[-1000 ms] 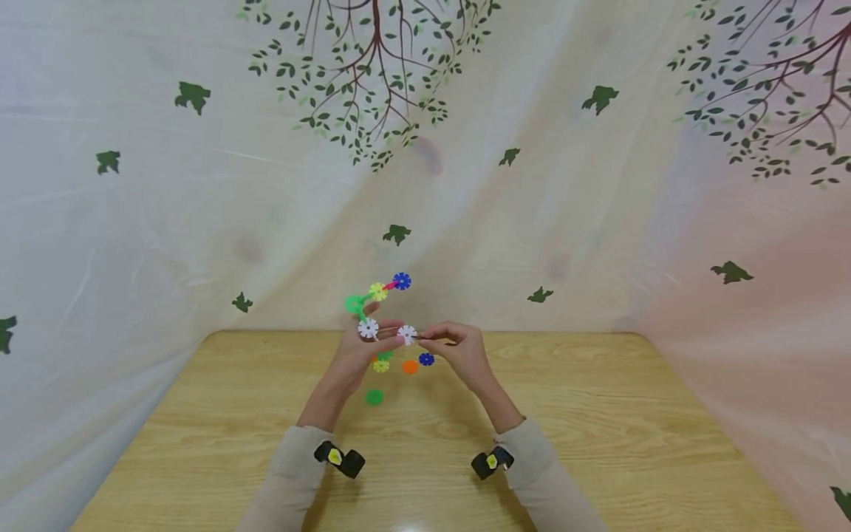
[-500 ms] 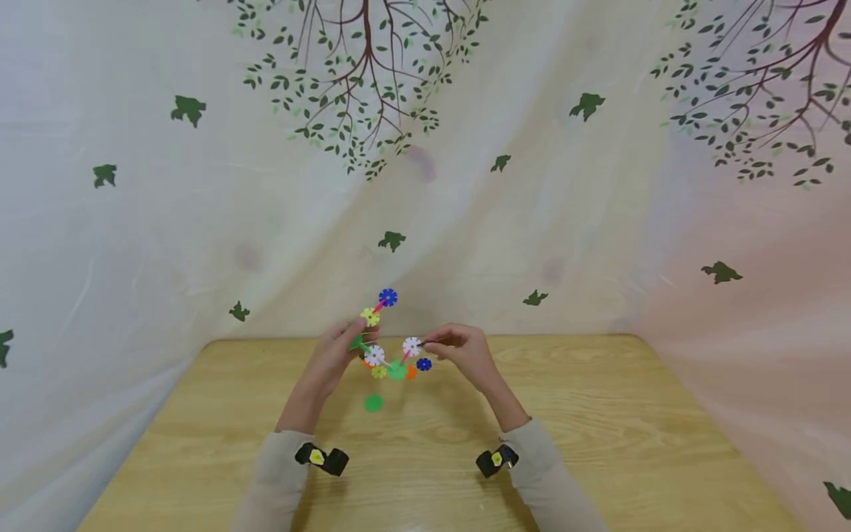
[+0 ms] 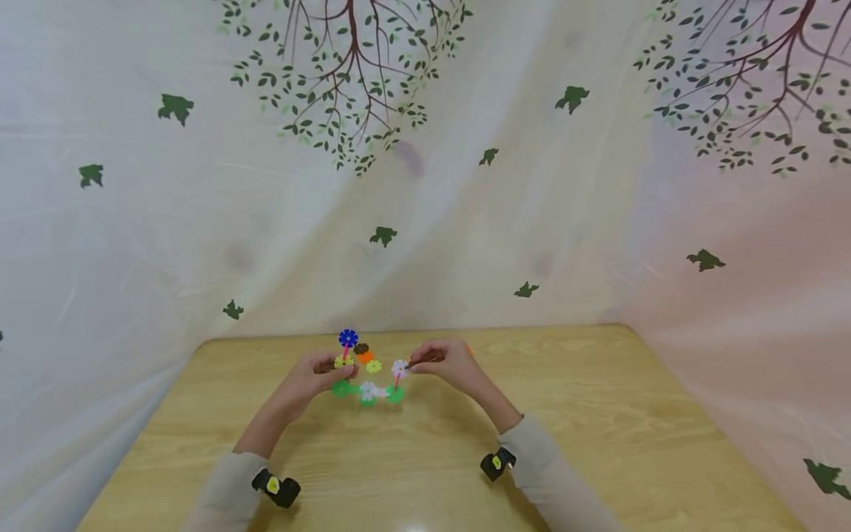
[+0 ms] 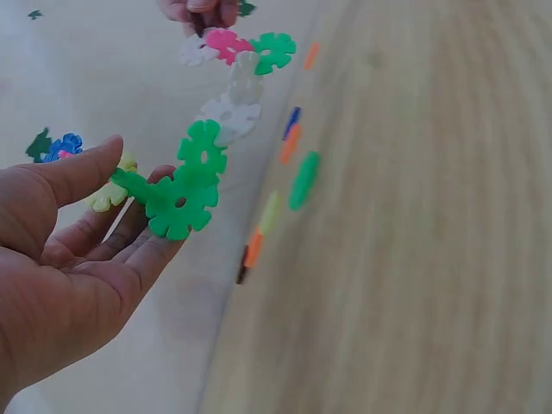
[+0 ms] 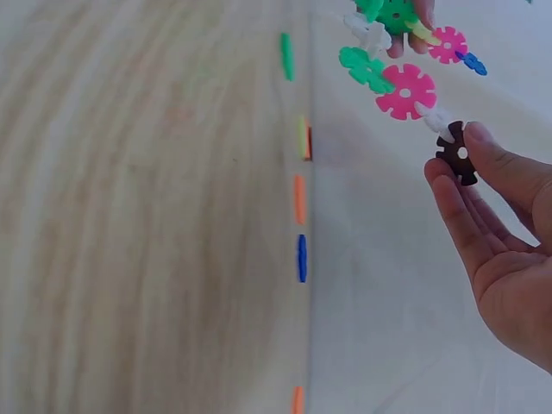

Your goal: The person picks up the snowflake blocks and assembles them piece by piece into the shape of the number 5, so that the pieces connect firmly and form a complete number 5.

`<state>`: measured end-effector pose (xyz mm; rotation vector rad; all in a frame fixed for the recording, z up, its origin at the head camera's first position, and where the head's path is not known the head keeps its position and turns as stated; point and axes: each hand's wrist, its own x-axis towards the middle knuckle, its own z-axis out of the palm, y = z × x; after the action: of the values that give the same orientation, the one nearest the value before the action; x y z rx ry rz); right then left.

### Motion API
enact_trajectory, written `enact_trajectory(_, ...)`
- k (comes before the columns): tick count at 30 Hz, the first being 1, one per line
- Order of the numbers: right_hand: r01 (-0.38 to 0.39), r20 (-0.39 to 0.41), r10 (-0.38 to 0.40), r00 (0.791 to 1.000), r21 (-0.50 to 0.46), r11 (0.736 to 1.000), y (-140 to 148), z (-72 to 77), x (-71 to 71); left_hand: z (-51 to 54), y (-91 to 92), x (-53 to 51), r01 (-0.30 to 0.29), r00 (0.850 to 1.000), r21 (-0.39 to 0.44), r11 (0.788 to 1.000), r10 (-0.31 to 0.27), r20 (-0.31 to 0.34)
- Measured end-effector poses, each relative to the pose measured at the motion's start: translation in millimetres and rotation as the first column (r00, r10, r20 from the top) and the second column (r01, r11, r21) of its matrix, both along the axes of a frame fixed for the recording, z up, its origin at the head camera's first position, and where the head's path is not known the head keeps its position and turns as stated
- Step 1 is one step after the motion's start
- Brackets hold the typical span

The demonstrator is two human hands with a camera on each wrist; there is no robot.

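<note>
A chain of snowflake discs hangs in a U between my two hands. My left hand [image 3: 302, 384] pinches it by the yellow disc [image 3: 343, 362], with a pink disc [image 3: 346, 350] and a blue disc [image 3: 349, 338] above. Green discs [image 4: 183, 198], white discs [image 4: 228, 116] and a pink disc [image 5: 405, 92] make up the lower part. My right hand [image 3: 452, 366] pinches a dark brown disc [image 5: 457, 153] between thumb and fingers at the other end. It joins a white disc [image 5: 435, 119] there.
Loose discs lie on the wooden table [image 3: 585, 414]: a brown one [image 3: 361, 349], a yellow one [image 3: 374, 366], a green one [image 4: 304, 180], a blue one [image 5: 302, 258] and several orange ones, including this orange disc [image 5: 299, 199]. A printed cloth [image 3: 452, 244] hangs behind.
My left hand has shifted its hold along the chain and moved left and down. The chain now sags lower between the hands. My right hand keeps its pinch on the dark brown disc and drops slightly.
</note>
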<state>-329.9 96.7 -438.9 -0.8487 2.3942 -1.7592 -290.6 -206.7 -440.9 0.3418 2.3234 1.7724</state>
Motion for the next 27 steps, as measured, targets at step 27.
enact_trajectory(27, -0.075, -0.011, 0.076, 0.997, 0.057, 0.996, -32.9, 10.6, 40.6, 0.0, -6.5, 32.4, -0.337, 0.940, -0.119, 0.934, 0.342, 0.018)
